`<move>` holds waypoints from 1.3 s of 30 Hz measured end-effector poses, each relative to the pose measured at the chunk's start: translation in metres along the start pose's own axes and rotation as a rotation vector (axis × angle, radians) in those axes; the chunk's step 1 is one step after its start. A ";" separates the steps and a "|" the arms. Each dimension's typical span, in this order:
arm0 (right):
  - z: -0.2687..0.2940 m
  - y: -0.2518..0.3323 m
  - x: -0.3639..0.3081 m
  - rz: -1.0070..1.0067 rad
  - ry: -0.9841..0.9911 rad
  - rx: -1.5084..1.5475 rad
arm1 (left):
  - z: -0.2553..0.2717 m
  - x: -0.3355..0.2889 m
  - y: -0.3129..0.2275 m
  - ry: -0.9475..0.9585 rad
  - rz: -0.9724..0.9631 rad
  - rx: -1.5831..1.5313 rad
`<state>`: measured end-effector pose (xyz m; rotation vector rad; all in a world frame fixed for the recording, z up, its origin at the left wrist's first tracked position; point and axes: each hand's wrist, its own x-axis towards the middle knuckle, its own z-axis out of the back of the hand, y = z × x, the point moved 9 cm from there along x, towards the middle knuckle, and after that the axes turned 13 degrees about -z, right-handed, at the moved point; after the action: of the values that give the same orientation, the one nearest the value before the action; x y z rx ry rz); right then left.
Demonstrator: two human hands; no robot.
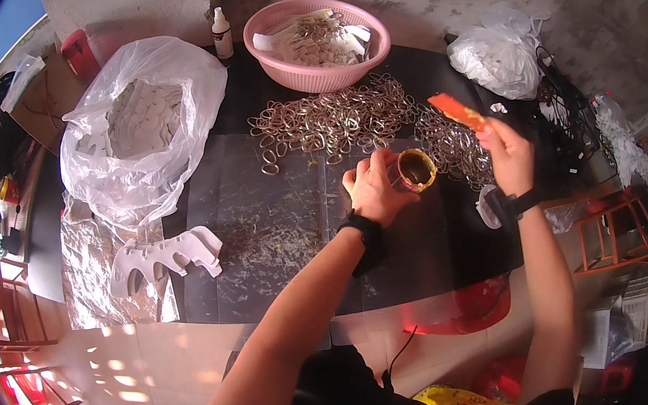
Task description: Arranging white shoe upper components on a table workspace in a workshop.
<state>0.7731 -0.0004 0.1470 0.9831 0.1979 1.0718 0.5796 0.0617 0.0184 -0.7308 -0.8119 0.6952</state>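
My left hand point(373, 191) is wrapped round a small cup point(407, 183) with yellowish-brown paste inside and smeared on its rim. The cup's mouth is tilted toward the camera. To the right and a little higher, my right hand point(509, 154) grips a flat orange scraper point(454, 109), its blade pointing up and left. Yellow paste shows on the scraper close to my fingers. Just beyond the cup lies a heap of oval metal rings point(337, 121), with more rings point(454, 145) between the two hands. A pale flat piece point(487, 207) lies beside my right wrist.
At the back stand a pink basket point(314, 78) of white pieces and rings, and a small bottle point(222, 33). An open plastic bag point(192, 75) of white pieces sits left, near scalloped white cutouts point(165, 258) on foil. A knotted bag point(495, 55) lies back right.
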 end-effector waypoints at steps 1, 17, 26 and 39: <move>-0.008 0.007 -0.014 0.104 -0.032 -0.100 | 0.000 0.000 -0.001 -0.003 -0.005 0.000; -0.058 0.013 -0.069 0.299 0.015 -0.215 | -0.002 -0.001 0.008 -0.007 0.030 -0.028; -0.065 0.008 -0.076 0.389 0.028 -0.307 | 0.002 -0.002 0.005 -0.045 0.012 0.024; -0.070 0.004 -0.074 0.515 0.026 -0.402 | 0.003 -0.002 0.007 -0.056 0.022 0.029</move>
<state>0.6923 -0.0192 0.0868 0.6658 -0.2595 1.5219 0.5747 0.0649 0.0135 -0.6973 -0.8442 0.7480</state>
